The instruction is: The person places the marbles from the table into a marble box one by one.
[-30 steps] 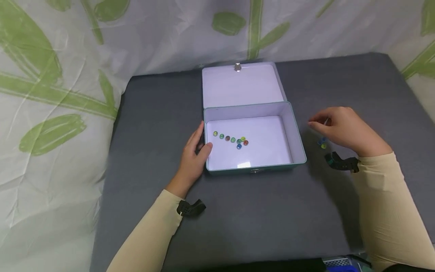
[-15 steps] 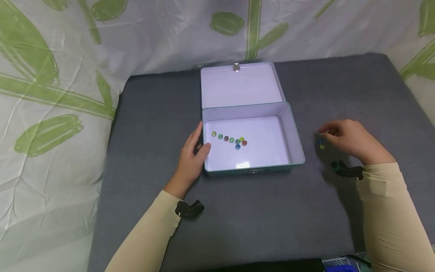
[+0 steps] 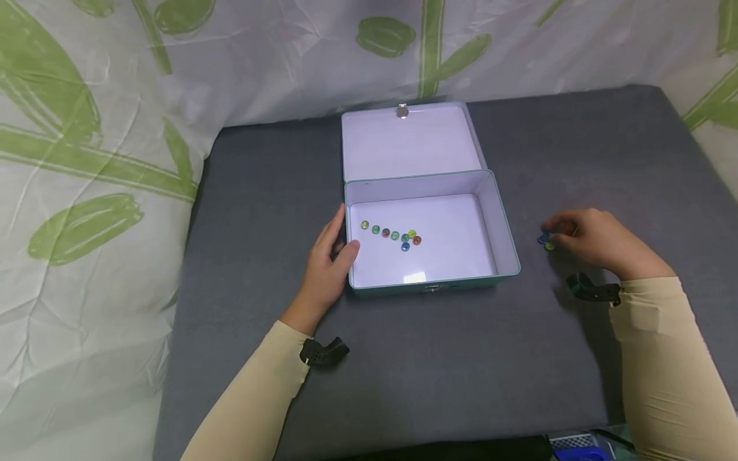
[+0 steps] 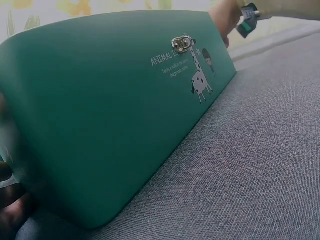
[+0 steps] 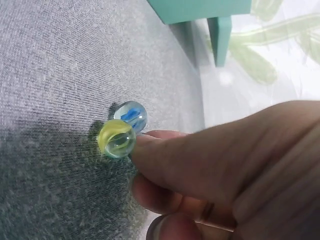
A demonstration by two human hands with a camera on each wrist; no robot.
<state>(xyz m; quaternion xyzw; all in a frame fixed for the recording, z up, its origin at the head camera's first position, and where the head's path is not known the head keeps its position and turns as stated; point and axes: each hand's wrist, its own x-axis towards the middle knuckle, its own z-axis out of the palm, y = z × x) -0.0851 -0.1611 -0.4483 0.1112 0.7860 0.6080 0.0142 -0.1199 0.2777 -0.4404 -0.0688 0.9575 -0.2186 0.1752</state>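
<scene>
A green tin box (image 3: 426,287) with a white inside stands with its lid (image 3: 412,144) folded back. My left hand (image 3: 323,269) holds its left wall, thumb over the rim and fingers along the outside. Several glass marbles (image 3: 395,235) lie on the box floor, left of its middle. To the right of the box, my right hand (image 3: 599,243) is down at a small group of marbles on the cloth. In the right wrist view a yellow marble (image 5: 116,139) and a blue marble (image 5: 132,116) sit at the thumb tip (image 5: 142,145). I cannot tell whether a marble is between thumb and index finger.
Grey cloth (image 3: 438,371) covers the table. A white curtain with green leaf prints (image 3: 277,64) hangs behind and at the left. Part of a blue object (image 3: 582,453) shows at the near edge. The box front has a metal clasp (image 4: 183,44).
My right hand has moved down and slightly right, its fingertips coming to the marbles on the cloth. The left hand and the box keep their place.
</scene>
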